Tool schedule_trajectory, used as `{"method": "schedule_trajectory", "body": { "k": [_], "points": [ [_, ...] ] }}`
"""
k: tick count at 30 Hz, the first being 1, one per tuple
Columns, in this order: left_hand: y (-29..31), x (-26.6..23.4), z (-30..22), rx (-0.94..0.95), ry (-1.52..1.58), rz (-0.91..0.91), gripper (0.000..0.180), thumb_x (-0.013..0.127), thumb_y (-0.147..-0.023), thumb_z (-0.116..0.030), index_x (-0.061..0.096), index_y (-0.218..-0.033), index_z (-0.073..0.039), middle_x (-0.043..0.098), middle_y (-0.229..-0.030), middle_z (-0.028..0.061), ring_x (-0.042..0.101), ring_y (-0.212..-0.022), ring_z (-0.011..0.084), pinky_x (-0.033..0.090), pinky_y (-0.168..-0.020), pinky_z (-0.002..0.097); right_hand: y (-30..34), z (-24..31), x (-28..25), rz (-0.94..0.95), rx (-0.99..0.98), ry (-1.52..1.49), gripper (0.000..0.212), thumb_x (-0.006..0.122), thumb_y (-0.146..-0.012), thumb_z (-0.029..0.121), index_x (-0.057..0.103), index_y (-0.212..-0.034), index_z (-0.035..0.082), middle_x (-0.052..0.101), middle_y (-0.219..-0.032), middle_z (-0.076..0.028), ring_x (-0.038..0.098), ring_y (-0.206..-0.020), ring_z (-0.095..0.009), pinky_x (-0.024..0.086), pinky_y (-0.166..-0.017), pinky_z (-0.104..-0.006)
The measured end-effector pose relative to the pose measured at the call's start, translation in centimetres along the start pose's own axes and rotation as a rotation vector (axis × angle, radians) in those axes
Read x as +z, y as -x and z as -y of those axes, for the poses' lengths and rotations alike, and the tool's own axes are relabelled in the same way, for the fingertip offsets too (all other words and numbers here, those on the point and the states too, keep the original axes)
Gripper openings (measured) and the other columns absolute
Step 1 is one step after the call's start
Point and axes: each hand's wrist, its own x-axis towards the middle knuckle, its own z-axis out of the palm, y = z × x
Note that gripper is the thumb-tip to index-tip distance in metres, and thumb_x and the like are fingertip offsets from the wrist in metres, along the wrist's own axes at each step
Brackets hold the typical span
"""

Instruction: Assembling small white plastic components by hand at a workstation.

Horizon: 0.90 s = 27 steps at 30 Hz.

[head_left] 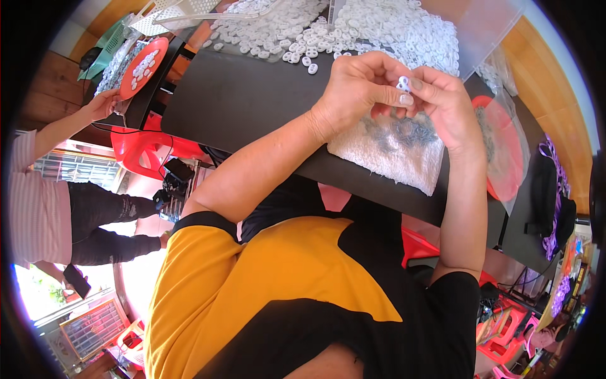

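Observation:
Above the front part of the dark table, my two hands meet at a small white oval plastic piece with holes (403, 83). My left hand (361, 81) is closed, its thumb and fingertips pinching the piece from the left. From the right, my right hand (447, 104) presses thumb and finger against the same piece; its other fingers curl behind and are partly hidden. Under the hands lies a folded white towel (379, 160) bearing a tangle of thin grey metal bits (413, 131). Beyond them spreads a large heap of similar white pieces (398, 31).
A clear plastic bin wall (492, 31) stands at the back right. A red plate under clear plastic (502, 148) sits right of the towel, near a black and purple item (550, 196). At left, another person (41, 202) touches an orange-red plate (130, 86) of white pieces.

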Motion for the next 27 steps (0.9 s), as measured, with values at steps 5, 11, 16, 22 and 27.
{"method": "schedule_trajectory", "body": {
  "k": [5,11,16,22,27],
  "points": [
    [0.4,0.5,0.3,0.114,-0.064,-0.026,0.03,0.078,-0.078,-0.002,0.062,-0.104,0.0,0.068,-0.08,0.0068,0.065,-0.069,0.0096,0.047,-0.05,0.0211,0.2,0.0,0.4,0.002,-0.007,-0.03,0.028,0.068,-0.089,0.025,0.066,-0.095,-0.002,0.064,-0.074,-0.005,0.062,-0.063,-0.017,0.049,-0.063,-0.027],
    [0.8,0.3,0.3,0.162,-0.156,-0.039,0.03,0.08,-0.078,-0.005,0.062,-0.102,-0.001,0.07,-0.082,0.006,0.064,-0.071,0.0069,0.047,-0.054,0.0198,0.4,-0.1,0.7,0.035,0.003,-0.063,0.026,0.066,-0.09,0.022,0.066,-0.095,-0.003,0.063,-0.073,-0.005,0.061,-0.06,-0.017,0.048,-0.06,-0.0265],
    [1.1,0.6,-0.6,0.108,-0.072,-0.021,0.025,0.08,-0.077,-0.004,0.064,-0.096,-0.001,0.07,-0.081,0.0054,0.065,-0.074,0.0073,0.05,-0.059,0.0202,0.5,-0.2,1.0,0.055,0.007,-0.124,0.023,0.065,-0.09,0.02,0.065,-0.094,-0.003,0.062,-0.072,-0.006,0.061,-0.059,-0.017,0.048,-0.057,-0.0264],
    [0.9,0.5,-0.2,0.125,0.03,-0.026,0.022,0.081,-0.076,-0.003,0.065,-0.091,-0.002,0.069,-0.08,0.004,0.066,-0.077,0.0098,0.054,-0.067,0.0221,0.1,-0.8,1.0,0.105,0.017,-0.18,0.023,0.064,-0.091,0.021,0.063,-0.09,-0.003,0.062,-0.072,-0.006,0.063,-0.06,-0.018,0.047,-0.056,-0.0268],
    [0.9,0.2,-0.1,0.149,-0.082,-0.071,0.022,0.081,-0.076,-0.005,0.064,-0.089,-0.001,0.068,-0.08,0.0031,0.065,-0.075,0.0083,0.053,-0.066,0.021,-0.4,-1.6,0.6,0.196,0.038,-0.25,0.023,0.066,-0.09,0.023,0.063,-0.088,0.0,0.055,-0.066,-0.002,0.062,-0.059,-0.019,0.045,-0.055,-0.0257]
  ]
}}
